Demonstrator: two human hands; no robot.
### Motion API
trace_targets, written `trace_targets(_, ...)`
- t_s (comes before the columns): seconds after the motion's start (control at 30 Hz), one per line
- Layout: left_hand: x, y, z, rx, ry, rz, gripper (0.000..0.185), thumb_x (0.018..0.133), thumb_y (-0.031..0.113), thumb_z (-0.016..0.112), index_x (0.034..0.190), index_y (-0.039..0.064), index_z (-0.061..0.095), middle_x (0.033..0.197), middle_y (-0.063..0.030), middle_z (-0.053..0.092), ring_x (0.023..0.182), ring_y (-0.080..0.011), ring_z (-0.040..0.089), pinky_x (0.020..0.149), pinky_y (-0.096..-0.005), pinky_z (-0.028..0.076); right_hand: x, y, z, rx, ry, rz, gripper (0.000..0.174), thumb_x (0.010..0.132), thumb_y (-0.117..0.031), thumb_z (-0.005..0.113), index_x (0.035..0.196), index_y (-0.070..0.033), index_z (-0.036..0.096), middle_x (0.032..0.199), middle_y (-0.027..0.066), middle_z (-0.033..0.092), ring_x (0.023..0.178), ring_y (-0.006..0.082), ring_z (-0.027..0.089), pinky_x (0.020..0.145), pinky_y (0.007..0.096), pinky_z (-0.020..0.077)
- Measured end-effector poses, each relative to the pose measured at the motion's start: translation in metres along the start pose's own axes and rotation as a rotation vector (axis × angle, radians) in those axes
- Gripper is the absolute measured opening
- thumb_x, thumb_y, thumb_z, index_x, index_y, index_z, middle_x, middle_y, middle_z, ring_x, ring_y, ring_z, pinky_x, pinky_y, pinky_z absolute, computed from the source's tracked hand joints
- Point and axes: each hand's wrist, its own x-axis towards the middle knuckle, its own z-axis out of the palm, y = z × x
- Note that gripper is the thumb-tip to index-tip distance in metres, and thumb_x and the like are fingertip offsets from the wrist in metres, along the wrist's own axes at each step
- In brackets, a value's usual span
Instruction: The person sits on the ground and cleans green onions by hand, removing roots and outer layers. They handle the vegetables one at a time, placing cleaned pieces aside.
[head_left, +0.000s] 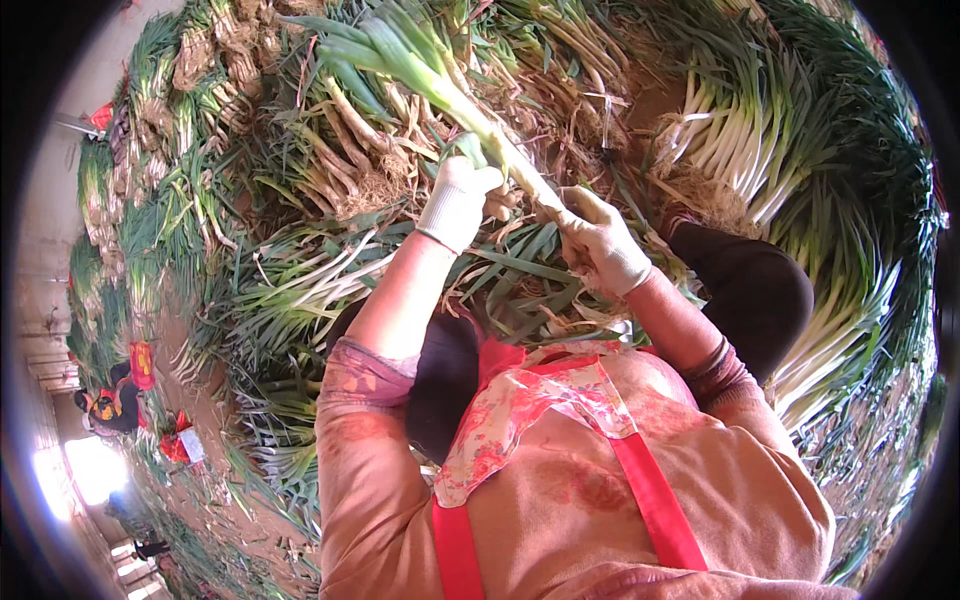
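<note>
A thick leek-like green onion (517, 161) runs slantwise across both white-gloved hands, its green leaves pointing to the upper left. My right hand (602, 238) grips its lower, root end; the roots are hidden by the fingers. Against the middle of the stalk, my left hand (466, 186) is closed around a green leaf strip (466, 148), which sticks out above the fist. Whether that strip is still joined to the stalk I cannot tell. Loose leaves and dry peelings (517, 289) lie below the hands, between my legs.
Unpeeled onions with brown roots (352, 142) are heaped ahead. Rows of white-stalked onions (739, 142) lie to the right, with a smaller pile (315, 285) at left. My bent knee (757, 300) stands beside the right-hand row. Another person (116, 405) is at far left.
</note>
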Motion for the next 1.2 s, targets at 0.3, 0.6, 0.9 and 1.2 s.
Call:
trace_targets(0.3,-0.063,-0.034,0.043,0.329,-0.44,-0.346,0.016,0.089,0.007,0.063,0.105,0.003,0.061,0.079,-0.0068,0.066,0.064,-0.017,0.067,0.054,-0.0307,0.056,0.02,-0.016,-0.005,0.111,-0.06,0.06,0.015,0.103,-0.023,0.061,0.11,-0.01,0.065,0.075,-0.0044,0.056,0.05,0.0039,0.046,0.042,0.022,0.0326)
trace_targets(0.6,0.013,0.033,-0.055,-0.258,0.277,0.067,0.029,0.103,0.031,0.061,0.114,0.004,0.06,0.102,-0.0128,0.066,0.097,-0.0306,0.066,0.089,-0.0454,0.055,0.003,-0.003,0.0,-0.045,-0.146,0.039,0.044,0.097,-0.01,0.066,0.136,0.001,0.052,0.087,-0.0001,0.057,0.058,0.0049,0.05,0.048,0.022,0.0353)
trace_targets(0.9,0.027,0.051,-0.097,-0.642,0.3,0.291,0.024,0.108,0.029,0.053,0.107,0.005,0.048,0.077,-0.0127,0.057,0.064,-0.0272,0.054,0.065,-0.045,0.047,0.006,0.021,0.017,-0.25,-0.387,0.08,0.02,0.091,-0.013,0.068,0.105,-0.004,0.056,0.087,0.0009,0.058,0.072,0.011,0.06,0.063,0.0296,0.051)
trace_targets(1.2,-0.01,0.091,-0.22,-0.582,0.642,0.445,0.041,0.111,0.042,0.04,0.092,0.006,0.047,0.064,-0.0047,0.05,0.052,-0.0197,0.045,0.058,-0.0384,0.04,-0.021,0.134,-0.135,-0.987,-0.392,0.006,0.027,0.096,-0.029,0.067,0.101,-0.003,0.072,0.081,0.0113,0.069,0.075,0.0262,0.069,0.072,0.0396,0.0555)
